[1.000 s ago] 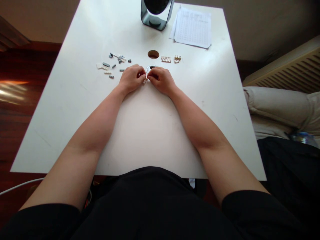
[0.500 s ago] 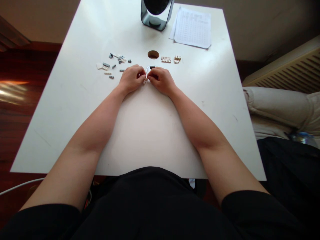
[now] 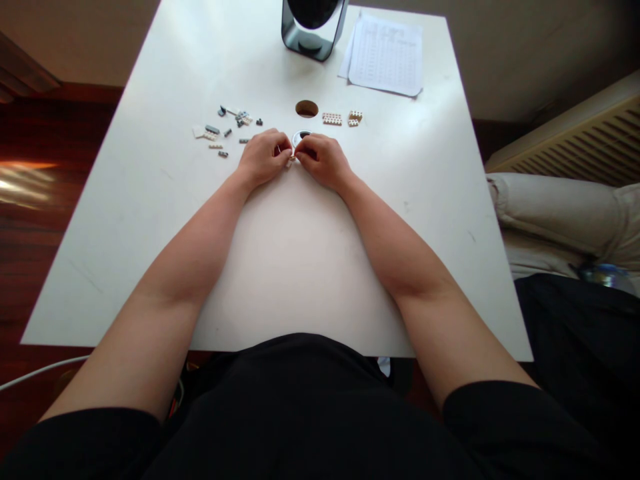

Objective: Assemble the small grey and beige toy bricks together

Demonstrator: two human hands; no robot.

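My left hand [image 3: 267, 157] and my right hand [image 3: 324, 160] meet over the middle of the white table, fingertips pinched close together. Between them is a small pale building-brick piece [image 3: 290, 162], mostly covered by the fingers, so its shape does not show. Just beyond the fingertips, a round silver-rimmed disc with a dark centre [image 3: 301, 137] is partly hidden by my right hand. Left of my left hand lie loose grey and white bricks, among them a long grey brick [image 3: 213, 129] and a dark grey piece [image 3: 223, 155]. A short grey brick [image 3: 243, 141] sits right beside my left knuckles.
Behind the hands the table [image 3: 300, 267] has a round hole [image 3: 307, 109]. Studded tan pieces [image 3: 332, 119] lie to its right, with a second tan group [image 3: 355, 119] farther over. A dark glossy stand [image 3: 313, 50] and printed sheets [image 3: 385, 57] occupy the far side.
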